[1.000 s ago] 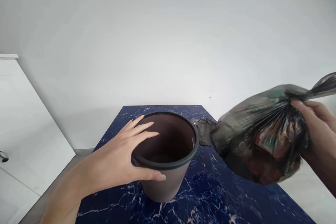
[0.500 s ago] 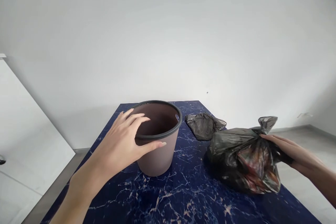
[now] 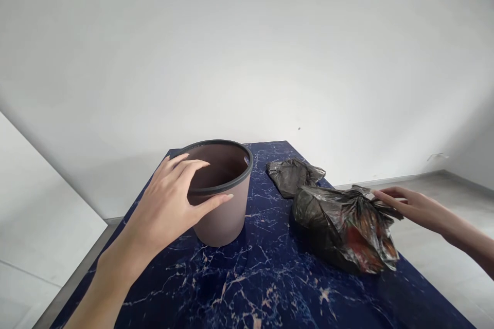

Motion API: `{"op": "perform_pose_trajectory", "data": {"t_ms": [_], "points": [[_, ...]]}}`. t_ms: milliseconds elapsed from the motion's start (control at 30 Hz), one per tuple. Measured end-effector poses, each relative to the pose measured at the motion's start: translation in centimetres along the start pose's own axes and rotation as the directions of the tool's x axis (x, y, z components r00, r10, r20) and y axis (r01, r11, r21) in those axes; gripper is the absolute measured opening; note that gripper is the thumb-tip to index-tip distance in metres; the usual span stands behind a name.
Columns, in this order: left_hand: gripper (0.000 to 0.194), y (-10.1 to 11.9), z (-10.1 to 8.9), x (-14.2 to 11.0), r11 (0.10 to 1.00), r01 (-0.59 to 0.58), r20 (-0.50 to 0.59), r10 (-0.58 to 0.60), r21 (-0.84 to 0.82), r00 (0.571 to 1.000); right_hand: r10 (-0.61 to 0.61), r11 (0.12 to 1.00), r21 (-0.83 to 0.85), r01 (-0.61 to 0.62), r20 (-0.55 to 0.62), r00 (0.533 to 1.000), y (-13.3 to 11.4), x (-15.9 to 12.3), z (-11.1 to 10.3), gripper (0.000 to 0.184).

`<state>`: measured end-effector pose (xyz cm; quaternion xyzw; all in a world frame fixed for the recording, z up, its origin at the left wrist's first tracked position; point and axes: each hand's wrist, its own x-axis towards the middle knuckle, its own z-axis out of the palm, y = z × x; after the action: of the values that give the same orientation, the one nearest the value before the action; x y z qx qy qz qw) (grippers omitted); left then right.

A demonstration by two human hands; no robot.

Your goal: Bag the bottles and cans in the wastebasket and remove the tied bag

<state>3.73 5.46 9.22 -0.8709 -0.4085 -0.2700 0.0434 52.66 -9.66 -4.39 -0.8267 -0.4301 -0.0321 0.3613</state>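
A brown trash bin [image 3: 226,218] with a dark rim stands upright on the table, with its opening facing up. My left hand [image 3: 173,190] grips its near-left rim, thumb outside and fingers over the opening. At the right, a tied black trash bag [image 3: 339,231] rests on the table, with reddish contents showing through the thin plastic. My right hand [image 3: 412,205] is at the gathered top of this bag, fingertips touching the plastic and fingers apart. Some of the plastic lies under that hand. A flat, folded black bag [image 3: 291,177] lies behind the full one.
The dark blue marble-patterned table [image 3: 239,293] reaches back to a white wall [image 3: 247,61]. A white cabinet [image 3: 42,216] stands at the left. Grey floor [image 3: 455,231] shows beyond the table's right edge.
The upright tuft of the full bag has sunk down, and my right fingers have loosened at it. My left hand stays on the bin's rim. The view has shifted slightly.
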Motion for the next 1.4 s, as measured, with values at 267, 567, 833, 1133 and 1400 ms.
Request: {"op": "perform_pose_trajectory", "data": {"t_ms": [267,567,833,1133,1400], "points": [[0.07,-0.2,0.5,0.2,0.999,-0.036,-0.031,0.036,0.007,0.999,-0.402,0.914,0.106,0.391,0.116,0.908,-11.7,-4.8,-0.1,0.038],[0.052,-0.3,1.2,0.4,0.994,-0.113,-0.09,0.113,0.006,0.989,-0.292,0.886,-0.141,0.442,0.571,0.767,-22.3,-4.4,13.0,0.041],[0.046,-0.3,1.7,0.1,0.991,-0.132,-0.092,0.134,0.023,0.987,0.028,0.951,-0.278,0.138,0.518,0.855,-22.9,0.6,22.0,0.059],[0.057,0.0,0.0,-0.3,0.988,-0.093,-0.058,0.087,-0.124,0.995,0.186,0.963,-0.26,-0.066,0.47,0.863,-21.3,1.7,25.4,0.061],[0.046,0.9,-1.6,-0.5,0.971,-0.081,-0.16,0.046,-0.225,0.986,0.149,0.989,-0.041,-0.144,0.378,0.914,-22.5,2.5,24.6,0.061]]}}
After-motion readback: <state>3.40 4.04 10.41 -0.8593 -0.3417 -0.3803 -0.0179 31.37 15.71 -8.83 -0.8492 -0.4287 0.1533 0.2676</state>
